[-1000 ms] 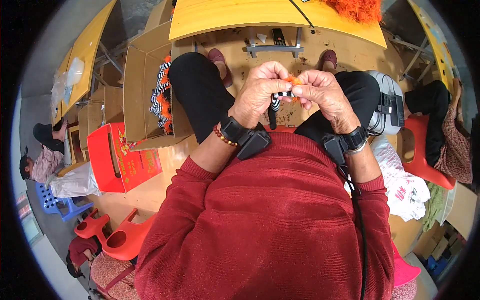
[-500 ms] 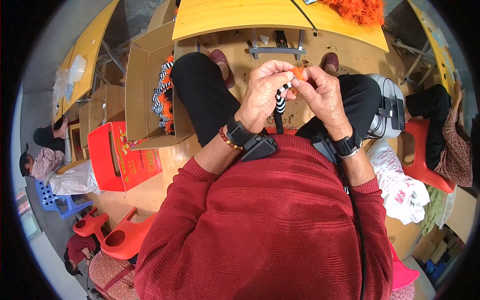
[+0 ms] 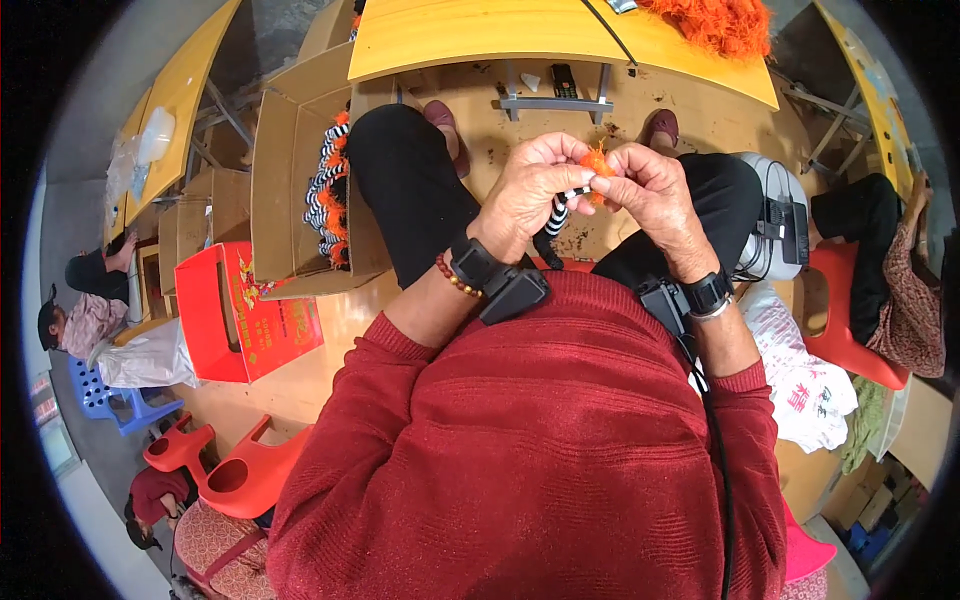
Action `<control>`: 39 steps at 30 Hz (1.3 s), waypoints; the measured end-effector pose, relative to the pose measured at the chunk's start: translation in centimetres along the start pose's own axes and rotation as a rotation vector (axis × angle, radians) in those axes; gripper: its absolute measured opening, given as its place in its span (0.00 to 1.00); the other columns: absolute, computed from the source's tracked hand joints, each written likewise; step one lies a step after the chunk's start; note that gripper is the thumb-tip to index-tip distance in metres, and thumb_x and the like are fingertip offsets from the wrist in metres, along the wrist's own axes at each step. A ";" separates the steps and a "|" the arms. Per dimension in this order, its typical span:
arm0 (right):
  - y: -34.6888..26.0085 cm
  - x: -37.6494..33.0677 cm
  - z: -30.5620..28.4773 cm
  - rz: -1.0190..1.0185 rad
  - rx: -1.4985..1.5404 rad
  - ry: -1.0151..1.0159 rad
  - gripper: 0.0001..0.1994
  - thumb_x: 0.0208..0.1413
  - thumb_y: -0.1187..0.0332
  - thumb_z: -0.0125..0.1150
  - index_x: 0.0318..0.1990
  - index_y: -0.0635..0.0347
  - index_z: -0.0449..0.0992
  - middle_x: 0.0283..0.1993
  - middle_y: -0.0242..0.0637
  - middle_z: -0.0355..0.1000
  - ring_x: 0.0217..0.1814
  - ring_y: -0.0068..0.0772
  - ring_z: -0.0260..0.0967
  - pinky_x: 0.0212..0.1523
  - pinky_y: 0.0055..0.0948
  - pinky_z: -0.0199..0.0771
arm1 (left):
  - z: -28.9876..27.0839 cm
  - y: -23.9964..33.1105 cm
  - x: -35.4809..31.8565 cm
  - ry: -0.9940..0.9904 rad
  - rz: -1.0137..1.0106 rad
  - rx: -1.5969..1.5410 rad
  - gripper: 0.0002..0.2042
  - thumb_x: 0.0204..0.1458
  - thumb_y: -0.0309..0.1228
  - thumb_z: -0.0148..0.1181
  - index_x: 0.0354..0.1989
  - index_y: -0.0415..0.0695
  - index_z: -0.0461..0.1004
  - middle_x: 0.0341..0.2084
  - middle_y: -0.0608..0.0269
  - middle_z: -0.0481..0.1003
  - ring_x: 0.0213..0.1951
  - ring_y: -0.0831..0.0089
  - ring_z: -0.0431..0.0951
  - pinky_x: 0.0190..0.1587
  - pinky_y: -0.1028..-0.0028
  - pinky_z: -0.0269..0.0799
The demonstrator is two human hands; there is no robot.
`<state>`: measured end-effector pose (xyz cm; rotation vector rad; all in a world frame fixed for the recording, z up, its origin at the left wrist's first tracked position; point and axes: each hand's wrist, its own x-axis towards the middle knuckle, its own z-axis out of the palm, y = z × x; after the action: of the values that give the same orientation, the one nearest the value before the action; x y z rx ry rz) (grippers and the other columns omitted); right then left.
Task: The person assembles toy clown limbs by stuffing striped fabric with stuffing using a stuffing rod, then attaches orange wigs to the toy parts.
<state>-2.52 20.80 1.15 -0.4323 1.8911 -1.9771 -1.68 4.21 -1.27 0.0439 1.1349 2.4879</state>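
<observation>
Above my lap, my left hand (image 3: 533,190) pinches a black-and-white striped fabric tube (image 3: 557,216) near its upper end. The tube's dark tip hangs down between my knees. At the top of the tube sits a tuft of orange fluff (image 3: 598,162). My right hand (image 3: 652,195) is closed on this fluff, thumb and forefinger pressed together close to the left fingertips. The exact spot where fluff and tube meet is covered by my fingers.
A yellow table (image 3: 480,42) stands ahead, with an orange fluffy heap (image 3: 715,28) on it. To my left, a cardboard box (image 3: 285,190) holds several striped pieces with orange fluff (image 3: 328,195). Beside it lies a red box (image 3: 215,315). A white bag (image 3: 800,370) lies at right, near a seated person (image 3: 905,290).
Both hands have shifted slightly, tilting the striped tube. More of the orange fluff now shows upright between the fingertips.
</observation>
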 end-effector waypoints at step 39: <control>-0.6 1.2 1.4 -0.666 -1.102 0.531 0.08 0.34 0.73 0.59 0.19 0.58 0.64 0.16 0.37 0.60 0.18 0.40 0.62 0.20 0.34 0.62 | 1.4 -1.5 1.0 0.150 0.242 -0.174 0.07 0.44 0.18 0.54 0.31 0.36 0.66 0.27 0.58 0.71 0.27 0.75 0.73 0.26 0.77 0.74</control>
<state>-2.91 19.01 1.77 -0.9804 3.4635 -1.1638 -1.86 6.43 -1.59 -0.0588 1.0177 2.8376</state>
